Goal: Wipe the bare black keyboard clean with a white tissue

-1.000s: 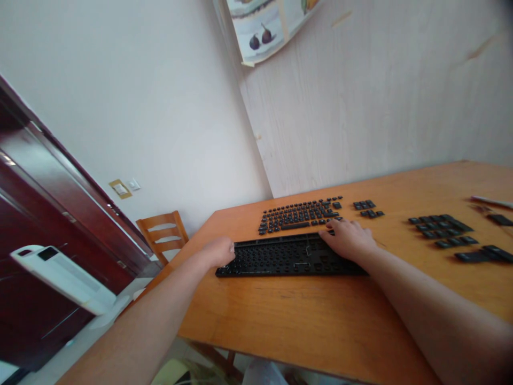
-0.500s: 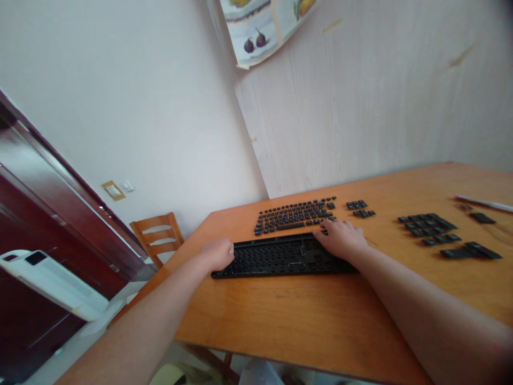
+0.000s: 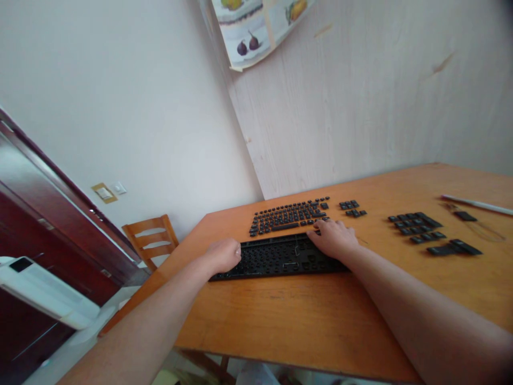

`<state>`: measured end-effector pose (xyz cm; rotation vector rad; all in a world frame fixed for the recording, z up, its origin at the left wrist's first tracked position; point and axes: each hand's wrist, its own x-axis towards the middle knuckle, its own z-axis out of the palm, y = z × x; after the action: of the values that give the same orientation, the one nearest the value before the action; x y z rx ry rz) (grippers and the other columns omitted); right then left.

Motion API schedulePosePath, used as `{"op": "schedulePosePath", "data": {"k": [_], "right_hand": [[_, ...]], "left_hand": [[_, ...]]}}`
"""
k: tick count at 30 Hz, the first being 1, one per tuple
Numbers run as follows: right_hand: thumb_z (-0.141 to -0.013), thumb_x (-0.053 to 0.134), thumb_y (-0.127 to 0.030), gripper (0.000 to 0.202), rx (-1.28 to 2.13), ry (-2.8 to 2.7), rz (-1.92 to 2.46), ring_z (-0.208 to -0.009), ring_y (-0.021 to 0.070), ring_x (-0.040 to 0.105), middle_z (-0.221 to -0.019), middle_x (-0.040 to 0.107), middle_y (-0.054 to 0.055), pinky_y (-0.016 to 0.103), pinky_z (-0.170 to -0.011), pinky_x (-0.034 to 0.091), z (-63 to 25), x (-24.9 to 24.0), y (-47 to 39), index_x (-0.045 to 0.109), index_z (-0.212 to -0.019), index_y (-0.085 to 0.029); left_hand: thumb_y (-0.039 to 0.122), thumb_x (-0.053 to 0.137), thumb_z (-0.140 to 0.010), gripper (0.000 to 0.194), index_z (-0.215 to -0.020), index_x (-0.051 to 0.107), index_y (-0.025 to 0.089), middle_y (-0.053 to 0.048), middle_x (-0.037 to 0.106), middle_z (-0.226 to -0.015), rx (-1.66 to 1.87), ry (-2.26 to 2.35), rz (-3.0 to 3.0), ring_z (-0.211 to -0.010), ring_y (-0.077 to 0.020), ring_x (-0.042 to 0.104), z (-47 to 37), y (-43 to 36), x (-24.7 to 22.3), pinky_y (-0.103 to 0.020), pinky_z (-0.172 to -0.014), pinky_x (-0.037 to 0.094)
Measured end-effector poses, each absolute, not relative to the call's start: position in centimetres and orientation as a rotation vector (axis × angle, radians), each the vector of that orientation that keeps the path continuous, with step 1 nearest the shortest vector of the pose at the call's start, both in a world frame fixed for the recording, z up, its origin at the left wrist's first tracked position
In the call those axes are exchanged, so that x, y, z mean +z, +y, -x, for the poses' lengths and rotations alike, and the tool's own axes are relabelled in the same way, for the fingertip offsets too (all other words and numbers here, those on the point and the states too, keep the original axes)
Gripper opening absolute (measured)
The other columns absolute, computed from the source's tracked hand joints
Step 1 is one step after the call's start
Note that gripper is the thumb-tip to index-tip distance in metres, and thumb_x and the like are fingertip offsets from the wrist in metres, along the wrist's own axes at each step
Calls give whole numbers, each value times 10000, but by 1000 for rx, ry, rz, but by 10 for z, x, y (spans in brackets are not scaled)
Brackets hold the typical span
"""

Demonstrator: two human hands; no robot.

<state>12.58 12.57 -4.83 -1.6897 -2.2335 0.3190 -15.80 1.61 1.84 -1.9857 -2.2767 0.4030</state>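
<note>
A black keyboard base (image 3: 276, 262) with its keys off lies along the wooden table, its bare key sockets showing. Over its left end is my left hand (image 3: 224, 255), closed with the thumb pressed against the fingers; whatever it may pinch is hidden. My right hand (image 3: 334, 238) grips the base's right part, the thumb on top and the fingers towards the far edge. Two bare metal wire brackets (image 3: 290, 265) show on the base near that hand. Just beyond it, loose black keycaps (image 3: 284, 216) are laid out in keyboard rows.
Small keycap groups lie to the right: a navigation cluster (image 3: 350, 205), a number-pad block (image 3: 414, 223) and larger black pieces (image 3: 455, 247). A corded black item (image 3: 465, 215) and a pale pen-like stick (image 3: 476, 204) are farther right. A wooden chair (image 3: 150, 238) stands beyond the table's left edge.
My left hand has shifted a little to the right over the base. My right hand stays on the base. The whole view has turned slightly, so most things appear farther left.
</note>
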Motion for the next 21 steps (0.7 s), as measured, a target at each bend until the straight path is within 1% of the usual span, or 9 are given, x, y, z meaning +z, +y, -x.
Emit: {"op": "schedulePosePath", "data": {"k": [5, 10, 21], "right_hand": [[-898, 373, -563, 505, 321, -2234, 1693, -1148, 370, 513, -1224, 599, 158, 557, -915, 377, -126, -47, 126, 632, -1156, -215], [-908, 374, -535, 496, 348, -2239, 1694, -1172, 366, 496, -1250, 583, 172, 545, -932, 361, -125, -44, 124, 623, -1181, -203], [-898, 388, -529, 492, 335, -2214, 1665, -1147, 367, 507, -1234, 600, 168, 543, -917, 377, -125, -46, 124, 626, -1176, -201]], "left_hand": [[216, 496, -790, 197, -772, 692, 202, -70, 716, -807, 358, -2258, 2043, -716, -190, 635, 140, 21, 17, -257, -616, 410], [207, 501, -789, 193, -772, 692, 192, -80, 716, -828, 320, -2228, 2101, -738, -197, 638, 120, 29, 13, -263, -635, 424], [208, 500, -794, 187, -762, 682, 180, -80, 704, -795, 243, -2180, 2185, -721, -200, 634, 86, 40, 11, -273, -616, 420]]}}
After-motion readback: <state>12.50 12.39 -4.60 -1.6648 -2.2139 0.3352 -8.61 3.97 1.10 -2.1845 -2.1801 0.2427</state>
